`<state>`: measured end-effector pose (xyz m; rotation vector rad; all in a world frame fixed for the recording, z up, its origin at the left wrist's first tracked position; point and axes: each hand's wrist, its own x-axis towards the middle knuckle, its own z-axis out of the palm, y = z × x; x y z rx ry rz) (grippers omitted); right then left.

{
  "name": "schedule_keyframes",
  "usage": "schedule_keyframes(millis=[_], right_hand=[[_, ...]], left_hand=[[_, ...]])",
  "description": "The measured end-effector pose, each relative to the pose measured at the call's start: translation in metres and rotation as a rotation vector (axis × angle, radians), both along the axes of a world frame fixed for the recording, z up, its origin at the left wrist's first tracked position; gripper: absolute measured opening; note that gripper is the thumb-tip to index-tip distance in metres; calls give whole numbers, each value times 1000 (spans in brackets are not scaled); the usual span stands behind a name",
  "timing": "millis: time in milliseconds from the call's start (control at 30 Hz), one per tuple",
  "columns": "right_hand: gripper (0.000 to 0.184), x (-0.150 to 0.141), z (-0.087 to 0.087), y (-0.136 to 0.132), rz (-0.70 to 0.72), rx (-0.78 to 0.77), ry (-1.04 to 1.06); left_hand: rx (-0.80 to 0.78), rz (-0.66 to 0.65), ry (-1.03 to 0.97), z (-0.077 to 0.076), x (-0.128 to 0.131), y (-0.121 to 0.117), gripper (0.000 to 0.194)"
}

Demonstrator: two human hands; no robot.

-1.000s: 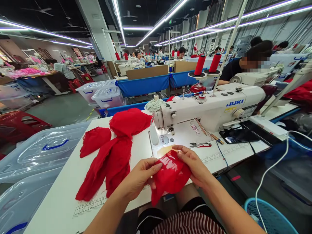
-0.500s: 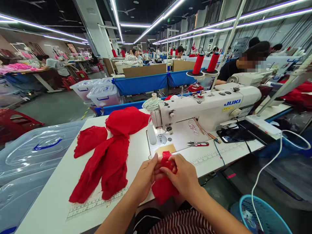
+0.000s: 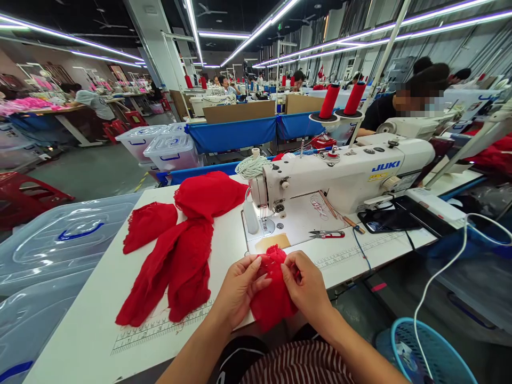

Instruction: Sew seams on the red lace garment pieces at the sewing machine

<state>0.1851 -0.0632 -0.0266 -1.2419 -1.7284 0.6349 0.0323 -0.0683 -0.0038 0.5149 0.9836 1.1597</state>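
Observation:
Between my two hands, at the front edge of the table, hangs a piece of red lace fabric [image 3: 272, 298]. My left hand [image 3: 242, 285] pinches its upper left edge between thumb and forefinger, the other fingers loosely curled. On the other side my right hand [image 3: 306, 280] is closed on the fabric's upper right edge. Just beyond stands a white sewing machine [image 3: 336, 173] with its needle area above the metal plate. More red fabric pieces [image 3: 192, 250] lie on the table to the left of the machine.
Thread snips [image 3: 327, 234] and a dark phone [image 3: 380, 220] lie on the table [image 3: 92, 314] at right. Red thread cones [image 3: 330, 101] stand behind the machine. Clear lidded bins [image 3: 60, 240] flank the left side; a blue basket [image 3: 436, 346] stands low at right. A co-worker [image 3: 384, 109] sits beyond.
My hands have drawn slightly apart, and the red fabric is spread wider between them. My right hand's fingers now pinch its edge. The view has shifted a little.

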Motion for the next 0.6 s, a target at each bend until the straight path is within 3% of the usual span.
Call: schedule_keyframes(millis=[100, 200, 300, 433, 600], right_hand=[[16, -2, -1, -1, 43, -140, 223], [18, -5, 2, -2, 122, -348, 472], [22, -7, 5, -3, 182, -402, 568], [31, -8, 4, -3, 190, -331, 409], [69, -3, 2, 3, 65, -43, -115]], left_hand=[[8, 0, -46, 0, 0, 0, 29], [60, -41, 31, 1, 1, -1, 34], [58, -54, 136, 1, 2, -3, 36], [102, -48, 335, 2, 2, -3, 36], [303, -81, 711, 9, -1, -10, 18]])
